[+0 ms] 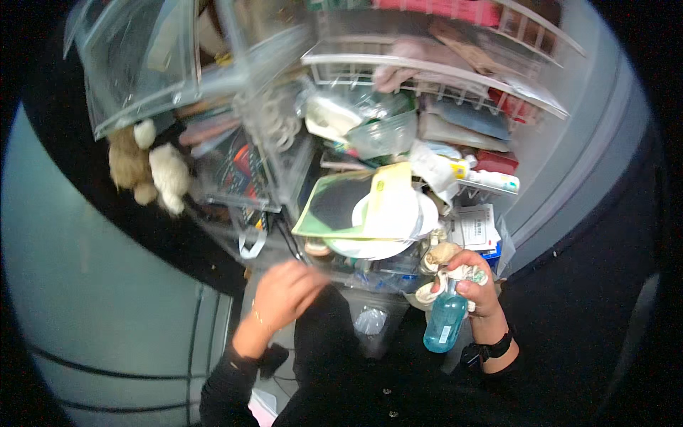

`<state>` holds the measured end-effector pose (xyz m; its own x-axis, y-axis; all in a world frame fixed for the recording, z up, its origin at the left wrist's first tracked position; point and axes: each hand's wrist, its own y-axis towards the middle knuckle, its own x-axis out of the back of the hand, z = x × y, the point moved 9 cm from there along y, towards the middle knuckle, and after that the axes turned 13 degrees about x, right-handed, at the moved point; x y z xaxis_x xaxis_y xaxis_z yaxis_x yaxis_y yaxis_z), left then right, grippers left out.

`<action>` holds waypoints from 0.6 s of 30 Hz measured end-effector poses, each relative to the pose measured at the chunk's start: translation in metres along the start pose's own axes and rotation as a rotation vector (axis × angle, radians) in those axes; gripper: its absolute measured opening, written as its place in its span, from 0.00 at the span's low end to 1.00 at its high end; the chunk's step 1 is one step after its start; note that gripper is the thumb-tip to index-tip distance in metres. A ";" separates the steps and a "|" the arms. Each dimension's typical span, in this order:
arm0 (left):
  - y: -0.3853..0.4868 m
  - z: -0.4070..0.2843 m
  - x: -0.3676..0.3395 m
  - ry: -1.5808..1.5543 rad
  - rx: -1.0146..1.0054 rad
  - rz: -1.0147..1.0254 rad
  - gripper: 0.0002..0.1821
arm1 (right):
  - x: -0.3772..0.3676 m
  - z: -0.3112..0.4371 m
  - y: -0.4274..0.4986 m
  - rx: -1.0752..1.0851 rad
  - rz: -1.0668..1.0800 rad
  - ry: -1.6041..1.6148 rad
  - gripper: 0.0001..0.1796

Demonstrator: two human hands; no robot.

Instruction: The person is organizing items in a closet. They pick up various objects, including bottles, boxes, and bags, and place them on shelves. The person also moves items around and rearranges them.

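My right hand [477, 285] grips a bottle of clear blue liquid [445, 324] by its neck, together with a bunched whitish cloth [469, 274]. The bottle hangs tilted, base towards me, with a small white label on its side. My left hand [291, 293] is slightly blurred, its fingers curled down at the shelf's front edge; whether anything is under them is hidden. Beyond the hands lie a yellow-green plastic folder [331, 224] and white round plate-like items [373, 248]. A tan lumpy item [443, 253] sits just beyond my right hand.
White wire racks [437, 69] holding bags and cloths stand at the back right. Clear plastic cases [144, 69] stand at the back left, above plush toys [169, 176]. White bottles [493, 180] lie at the right, above printed cards [475, 227]. A translucent bin [376, 341] is below the shelf.
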<state>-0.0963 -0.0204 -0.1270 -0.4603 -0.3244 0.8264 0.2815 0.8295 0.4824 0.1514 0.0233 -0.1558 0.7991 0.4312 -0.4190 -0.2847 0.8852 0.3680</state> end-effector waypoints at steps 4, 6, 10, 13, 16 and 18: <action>0.111 -0.043 0.094 -0.152 -0.230 -0.268 0.11 | -0.005 0.025 -0.020 0.108 0.008 0.079 0.17; 0.171 -0.049 0.119 -0.271 -0.203 -0.351 0.10 | 0.002 0.032 -0.036 0.122 -0.065 0.059 0.17; 0.294 -0.030 0.096 -0.085 0.185 -0.126 0.30 | 0.025 0.032 -0.062 0.138 -0.245 0.008 0.19; 0.337 -0.013 0.061 -0.015 0.402 0.131 0.41 | 0.041 0.028 -0.080 0.160 -0.356 0.006 0.20; 0.351 -0.007 0.035 -0.162 0.456 0.352 0.37 | 0.052 0.026 -0.095 0.184 -0.418 0.013 0.21; 0.351 -0.003 0.044 -0.219 0.417 0.244 0.28 | 0.059 0.026 -0.102 0.183 -0.458 -0.043 0.21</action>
<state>-0.0152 0.2549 0.0796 -0.6011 -0.0339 0.7985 0.0643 0.9938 0.0906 0.2415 -0.0459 -0.1966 0.8424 -0.0063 -0.5388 0.1955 0.9353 0.2948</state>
